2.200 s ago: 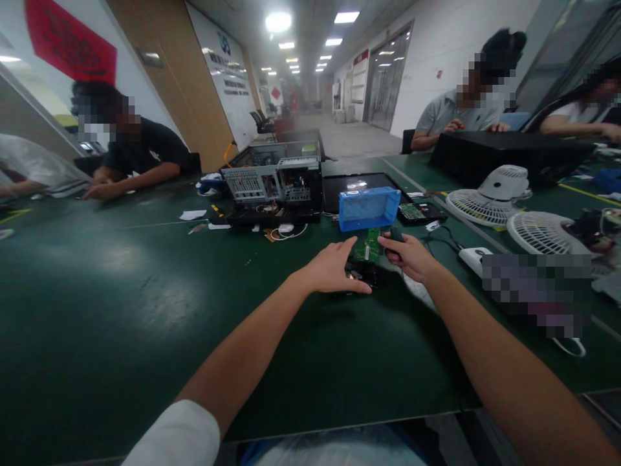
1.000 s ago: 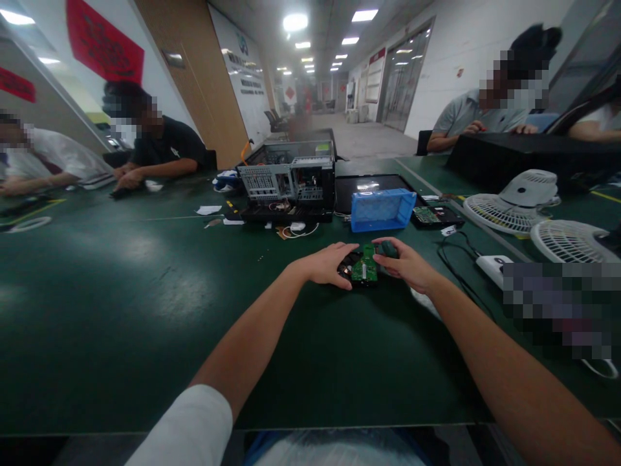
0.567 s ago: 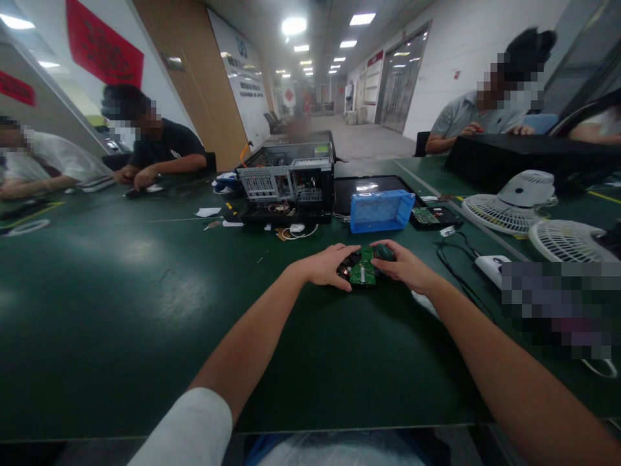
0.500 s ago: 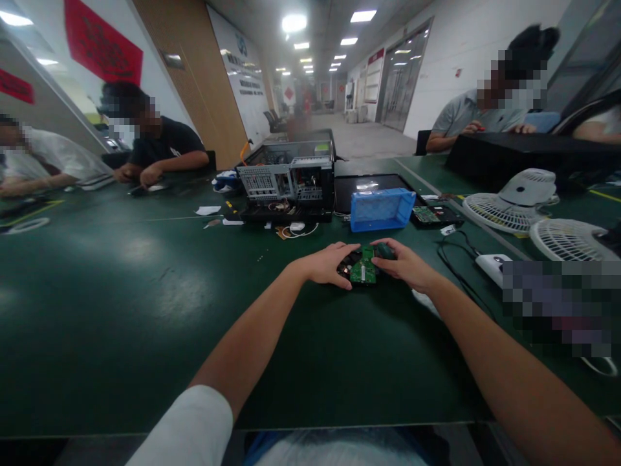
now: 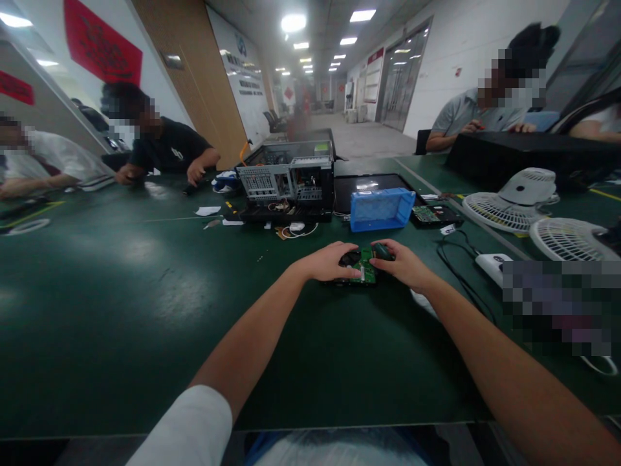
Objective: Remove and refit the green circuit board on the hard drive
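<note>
A black part with a green circuit board [image 5: 367, 277] lies on the dark green table in front of me. My left hand [image 5: 334, 262] is closed on its left side, the thumb across the board and the fingers over the far edge. At the right edge of the board, my right hand [image 5: 400, 264] grips a dark green, rounded handle-like object [image 5: 383, 251]. Its working end, if any, is hidden by the fingers and the board. A small white item [image 5: 422, 299] lies partly under my right forearm.
Beyond my hands stand an opened computer case [image 5: 286, 184] and a blue plastic bin [image 5: 381, 210]. To the right are another circuit board [image 5: 434, 215], white fans [image 5: 504, 200], black cables and a white power strip [image 5: 495, 265]. Other people sit at the table's far side.
My left hand has shifted slightly, its thumb now reaching further right across the board. The right hand has barely moved. A person at the left has moved a hand to the right.
</note>
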Motion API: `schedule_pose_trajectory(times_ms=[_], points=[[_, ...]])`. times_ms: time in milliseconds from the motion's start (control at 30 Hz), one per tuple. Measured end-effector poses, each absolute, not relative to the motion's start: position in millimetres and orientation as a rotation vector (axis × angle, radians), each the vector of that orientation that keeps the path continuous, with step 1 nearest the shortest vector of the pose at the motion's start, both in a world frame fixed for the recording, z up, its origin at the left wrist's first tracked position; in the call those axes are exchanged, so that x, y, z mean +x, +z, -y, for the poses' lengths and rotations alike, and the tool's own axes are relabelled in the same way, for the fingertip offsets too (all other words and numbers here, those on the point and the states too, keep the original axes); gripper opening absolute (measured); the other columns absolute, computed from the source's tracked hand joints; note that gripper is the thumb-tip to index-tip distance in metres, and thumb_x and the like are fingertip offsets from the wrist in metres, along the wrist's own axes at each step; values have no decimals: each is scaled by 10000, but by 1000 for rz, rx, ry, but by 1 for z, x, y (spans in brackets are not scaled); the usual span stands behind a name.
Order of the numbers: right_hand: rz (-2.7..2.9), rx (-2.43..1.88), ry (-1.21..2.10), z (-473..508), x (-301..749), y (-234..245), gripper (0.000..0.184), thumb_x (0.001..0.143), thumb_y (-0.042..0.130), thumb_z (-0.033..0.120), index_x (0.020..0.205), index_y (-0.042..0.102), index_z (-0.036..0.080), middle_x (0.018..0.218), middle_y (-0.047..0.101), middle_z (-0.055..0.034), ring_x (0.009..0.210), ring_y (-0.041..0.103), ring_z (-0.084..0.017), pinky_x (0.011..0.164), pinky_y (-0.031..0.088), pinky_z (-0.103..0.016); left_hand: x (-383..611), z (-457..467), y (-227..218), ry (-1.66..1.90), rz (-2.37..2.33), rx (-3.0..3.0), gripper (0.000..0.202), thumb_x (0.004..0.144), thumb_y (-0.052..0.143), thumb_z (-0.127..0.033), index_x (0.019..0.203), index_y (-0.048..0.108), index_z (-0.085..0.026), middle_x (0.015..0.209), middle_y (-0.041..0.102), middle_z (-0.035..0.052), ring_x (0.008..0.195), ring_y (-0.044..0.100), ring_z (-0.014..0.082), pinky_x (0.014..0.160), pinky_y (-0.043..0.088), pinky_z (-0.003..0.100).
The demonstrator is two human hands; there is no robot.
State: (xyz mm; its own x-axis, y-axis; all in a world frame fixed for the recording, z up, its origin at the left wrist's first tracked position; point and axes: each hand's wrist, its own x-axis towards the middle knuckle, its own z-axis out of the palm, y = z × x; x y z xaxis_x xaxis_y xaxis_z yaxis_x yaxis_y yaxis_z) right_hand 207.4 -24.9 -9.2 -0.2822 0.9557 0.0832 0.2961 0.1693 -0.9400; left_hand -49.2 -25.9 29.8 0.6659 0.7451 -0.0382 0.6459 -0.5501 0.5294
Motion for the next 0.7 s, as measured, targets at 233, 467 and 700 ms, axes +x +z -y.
schedule_pose_trajectory(times_ms=[233,467,700], points=[[1795,-1243,1009,19,211,-18,461,770,792,363,1182,646,217,1099,708,-69,997,659,-233,889,540,-391,-44,24,24,338,-1111,2425,756,871,629,-572,1478,455,-155,1409,539,152,1277,531,292,1092,420,400],[1835,-1201,1000,19,211,-17,449,794,770,372,1202,646,232,1093,712,-59,976,663,-226,867,543,-377,-37,26,21,336,-1182,2453,758,854,628,-605,1450,494,-156,1391,551,164,1272,526,323,1066,440,433],[1874,-1342,933,19,211,-18,426,794,763,408,1167,678,219,1054,722,-56,944,656,-227,832,530,-353,-35,27,20,333,-1220,2446,773,827,669,-590,1455,491,-175,1380,554,155,1276,521,325,1072,433,430]])
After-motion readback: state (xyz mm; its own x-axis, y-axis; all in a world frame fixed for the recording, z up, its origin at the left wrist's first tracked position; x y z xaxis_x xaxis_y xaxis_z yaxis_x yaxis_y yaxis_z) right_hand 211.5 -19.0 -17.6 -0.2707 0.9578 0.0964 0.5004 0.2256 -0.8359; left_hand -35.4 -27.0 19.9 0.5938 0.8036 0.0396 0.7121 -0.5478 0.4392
